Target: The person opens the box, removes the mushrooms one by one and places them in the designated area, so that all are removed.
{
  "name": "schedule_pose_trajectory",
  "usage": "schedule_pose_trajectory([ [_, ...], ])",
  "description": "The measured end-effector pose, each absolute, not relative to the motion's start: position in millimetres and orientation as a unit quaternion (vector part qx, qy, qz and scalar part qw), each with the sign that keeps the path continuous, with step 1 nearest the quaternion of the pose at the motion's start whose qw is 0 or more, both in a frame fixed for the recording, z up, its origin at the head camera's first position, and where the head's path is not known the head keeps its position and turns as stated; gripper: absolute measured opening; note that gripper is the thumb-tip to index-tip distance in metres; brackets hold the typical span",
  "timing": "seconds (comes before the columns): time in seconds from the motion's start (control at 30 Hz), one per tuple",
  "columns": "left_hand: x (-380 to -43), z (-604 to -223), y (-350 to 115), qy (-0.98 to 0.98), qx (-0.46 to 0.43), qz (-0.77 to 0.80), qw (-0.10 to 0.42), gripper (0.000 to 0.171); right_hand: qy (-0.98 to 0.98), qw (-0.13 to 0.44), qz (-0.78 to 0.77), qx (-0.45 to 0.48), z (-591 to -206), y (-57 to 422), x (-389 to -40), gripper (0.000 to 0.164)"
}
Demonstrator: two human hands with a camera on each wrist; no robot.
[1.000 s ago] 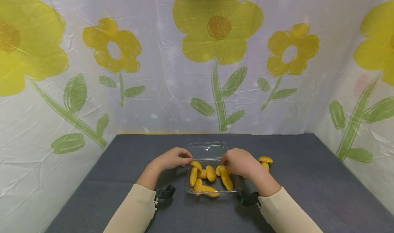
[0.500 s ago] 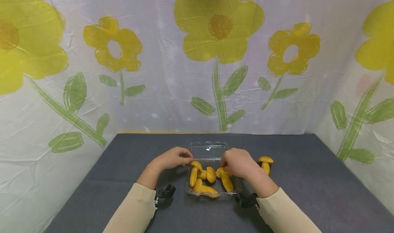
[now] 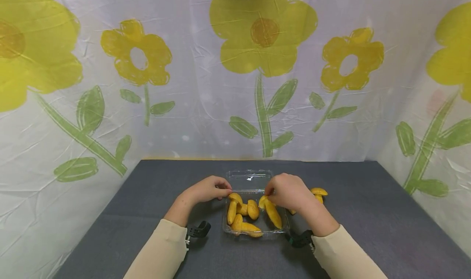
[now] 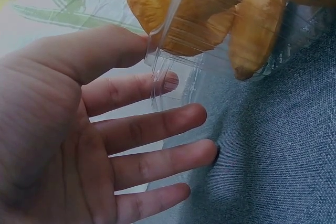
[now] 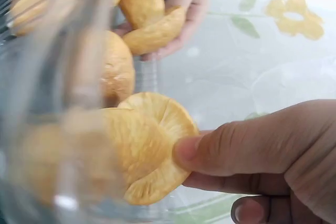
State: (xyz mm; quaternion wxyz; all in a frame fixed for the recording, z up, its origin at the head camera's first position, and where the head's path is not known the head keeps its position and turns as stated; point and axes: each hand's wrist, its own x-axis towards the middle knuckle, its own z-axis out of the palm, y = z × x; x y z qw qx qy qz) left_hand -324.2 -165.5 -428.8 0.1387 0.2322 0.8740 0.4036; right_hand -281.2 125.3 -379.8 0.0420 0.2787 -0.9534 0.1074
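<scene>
A clear plastic clamshell container [image 3: 235, 235] stands on the dark cloth, its lid [image 3: 250, 181] folded back behind it. Inside lie several yellow mushrooms, among them one at the left wall [image 3: 232, 209] and one along the front [image 3: 247, 228]. My left hand [image 3: 205, 190] pinches the container's back left rim between thumb [image 4: 118, 48] and index finger, the other fingers stretched out. At the right side of the box my right hand [image 3: 288, 192] pinches a mushroom [image 5: 157, 116] by its cap. That mushroom's stem [image 3: 274, 216] points toward the front right corner.
To the right of the container another mushroom [image 3: 318, 193] lies on the dark tabletop [image 3: 353, 213], partly behind my right forearm. A bit of yellow [image 3: 292, 211] shows under my right wrist. A flowered sheet [image 3: 184, 107] hangs behind and at both sides.
My right hand has shifted slightly up and right, and the pinched mushroom has moved a little to the right with it. My left hand has stayed at the rim.
</scene>
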Motion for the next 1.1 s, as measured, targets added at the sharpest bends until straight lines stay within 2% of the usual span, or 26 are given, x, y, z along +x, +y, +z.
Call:
schedule_pose_trajectory([
  [0.43, -326, -429, -166, 0.874, 0.231, 0.404, 0.140, 0.022, -0.937, 0.018, 0.189, 0.295, -352, 151, -277, 0.012],
  [0.7, -324, -429, -165, 0.877, 0.228, 0.400, 0.139, 0.021, -0.941, -0.002, 0.215, 0.260, -339, 172, -279, 0.013],
  [0.93, -323, -428, -165, 0.876, 0.228, 0.402, 0.137, 0.021, -0.947, -0.039, 0.235, 0.214, -330, 194, -279, 0.023],
  [1.1, -323, -427, -164, 0.878, 0.228, 0.398, 0.136, 0.021, -0.950, -0.054, 0.246, 0.183, -326, 213, -280, 0.023],
])
